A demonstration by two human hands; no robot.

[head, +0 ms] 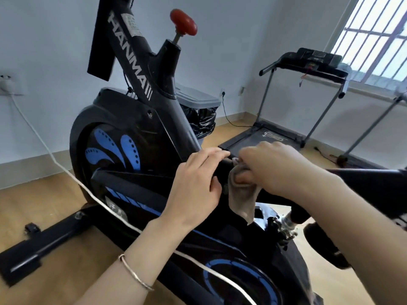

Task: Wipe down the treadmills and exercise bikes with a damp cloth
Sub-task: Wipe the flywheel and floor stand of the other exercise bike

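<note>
A black and blue exercise bike (136, 137) fills the middle of the head view, with a red knob (183, 22) on top. My left hand (196, 186) grips the bike's black frame tube, fingers curled over its top. Right beside it, my right hand (277, 168) holds a grey-brown cloth (242, 199) bunched against the same tube; the cloth's loose end hangs down below the tube. A black treadmill (304, 64) stands at the back right under the window, its belt deck (259, 139) just beyond my hands.
A white cable (66, 170) runs from a wall socket (8, 84) at the left, across the bike, down to the lower right. A grey bin with a black bag (198, 111) stands behind the bike. The bike's base bar (44, 245) lies on the wooden floor. A barred window (374, 36) is at top right.
</note>
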